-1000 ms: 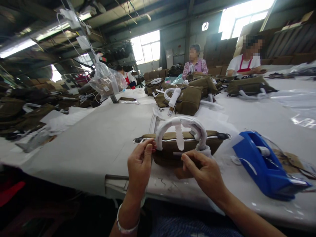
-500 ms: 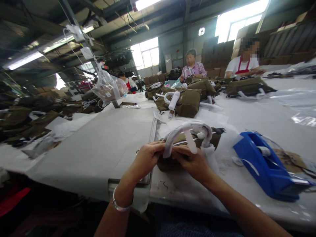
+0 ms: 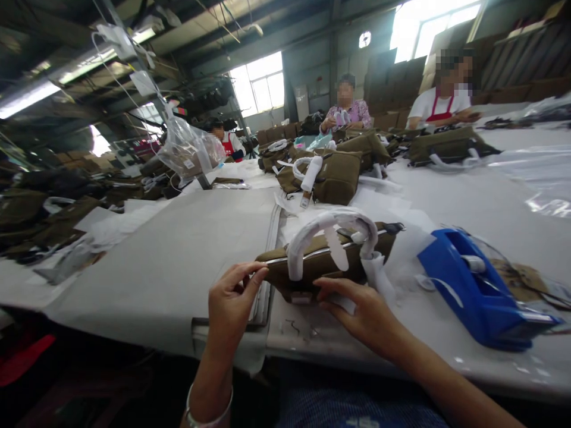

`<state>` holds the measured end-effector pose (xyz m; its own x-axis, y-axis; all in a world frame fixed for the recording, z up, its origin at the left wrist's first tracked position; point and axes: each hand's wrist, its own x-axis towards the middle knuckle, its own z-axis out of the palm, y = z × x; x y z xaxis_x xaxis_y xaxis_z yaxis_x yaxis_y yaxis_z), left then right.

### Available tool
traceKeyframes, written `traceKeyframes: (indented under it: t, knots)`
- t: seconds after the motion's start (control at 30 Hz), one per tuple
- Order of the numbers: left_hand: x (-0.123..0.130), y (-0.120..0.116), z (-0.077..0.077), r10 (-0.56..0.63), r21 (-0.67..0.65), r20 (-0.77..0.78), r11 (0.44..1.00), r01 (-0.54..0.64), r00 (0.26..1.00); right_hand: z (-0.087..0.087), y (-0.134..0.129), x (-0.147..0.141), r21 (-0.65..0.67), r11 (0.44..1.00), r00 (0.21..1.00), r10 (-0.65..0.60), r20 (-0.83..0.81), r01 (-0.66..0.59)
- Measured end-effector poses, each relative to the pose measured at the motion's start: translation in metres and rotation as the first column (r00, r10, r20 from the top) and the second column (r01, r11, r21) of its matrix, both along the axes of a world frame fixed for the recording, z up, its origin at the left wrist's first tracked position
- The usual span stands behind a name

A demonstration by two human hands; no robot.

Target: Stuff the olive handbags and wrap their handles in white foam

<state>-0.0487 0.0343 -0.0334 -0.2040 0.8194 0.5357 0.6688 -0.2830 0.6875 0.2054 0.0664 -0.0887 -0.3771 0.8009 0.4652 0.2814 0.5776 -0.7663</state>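
An olive-brown handbag stands on the table in front of me, with a silver zipper along its top. Its arched handle is wrapped in white padding, and a loose white strip hangs down inside the arch. At the bag's left end, my left hand pinches the corner by the zipper's end between thumb and fingers. My right hand is before the bag's front, thumb and fingers apart, its fingertips at or very near the cloth. A small pale label shows low on the front.
To the right sits a blue tape dispenser. More wrapped olive bags lie farther back, and a pile fills the left side. A pole with a plastic bag rises at the table's far edge. Several people work beyond.
My left hand has moved left from the handle's base to the bag's end corner. The right hand has come down and away from the handle, its fingers spreading. More of the zipper shows.
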Motion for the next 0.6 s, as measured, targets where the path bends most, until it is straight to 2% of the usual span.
traceKeyframes:
  t: [0.13, 0.37, 0.47, 0.6]
  knots:
    - [0.004, -0.007, -0.003, 0.043, 0.047, 0.077, 0.998, -0.047, 0.996, -0.008, -0.007, -0.009, 0.028, 0.997, 0.997, -0.076, -0.024, 0.076]
    - [0.013, -0.017, -0.002, 0.070, 0.221, 0.057, 0.972, -0.081, 0.996, -0.024, -0.008, -0.031, 0.165, 0.968, 0.982, -0.182, -0.042, 0.186]
    - [0.021, -0.017, -0.002, 0.023, 0.287, 0.062, 0.957, -0.040, 0.998, -0.026, -0.005, -0.037, 0.206, 0.955, 0.976, -0.215, -0.015, 0.214]
    - [0.034, -0.013, -0.002, -0.135, 0.300, 0.110, 0.949, 0.097, 0.985, -0.021, -0.002, -0.043, 0.256, 0.924, 0.951, -0.306, 0.048, 0.285]
